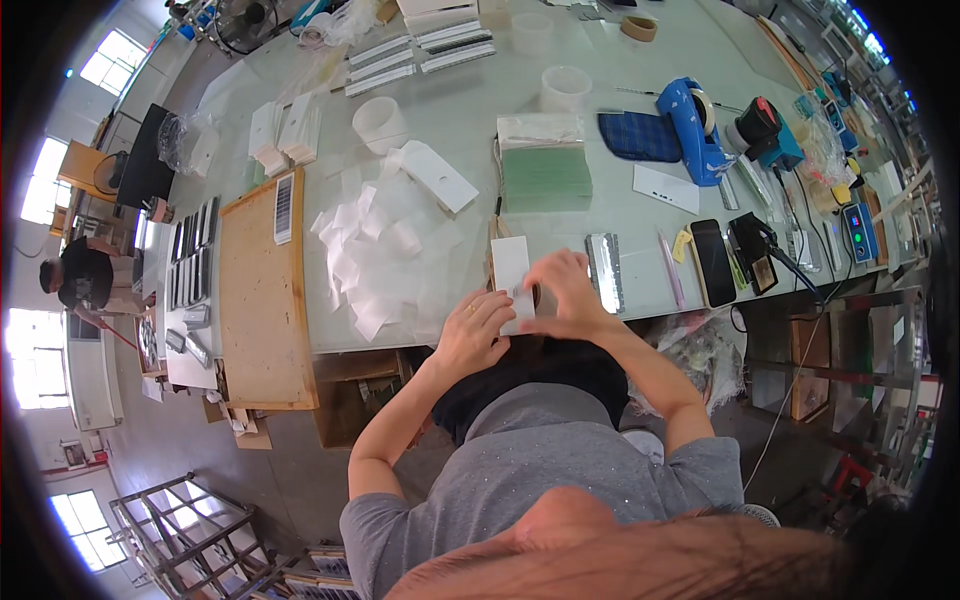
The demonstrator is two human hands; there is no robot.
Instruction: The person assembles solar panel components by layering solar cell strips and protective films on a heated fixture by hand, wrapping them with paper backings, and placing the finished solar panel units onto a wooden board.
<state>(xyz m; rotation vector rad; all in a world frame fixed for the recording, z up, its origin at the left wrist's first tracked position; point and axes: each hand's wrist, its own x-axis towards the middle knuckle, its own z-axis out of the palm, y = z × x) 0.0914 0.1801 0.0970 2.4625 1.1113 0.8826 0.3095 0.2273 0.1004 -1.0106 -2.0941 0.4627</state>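
A narrow white rectangular panel lies at the table's front edge, directly before me, on something brown that is mostly covered. My left hand closes over the panel's lower left side, fingertips on its face. From the right, my right hand reaches over the same panel. Its thumb and index finger are spread wide apart, their tips at the panel's right side. Whether a thin film lies under the fingertips is too small to make out. To the left spreads a heap of thin white film pieces. A metal ruler lies close to my right hand.
Beyond the panel sits a stack of green sheets. A blue tape dispenser, a black phone and corded tools are at the right. A wooden board overhangs the front edge at left. White tubs stand farther back. Another person stands far left.
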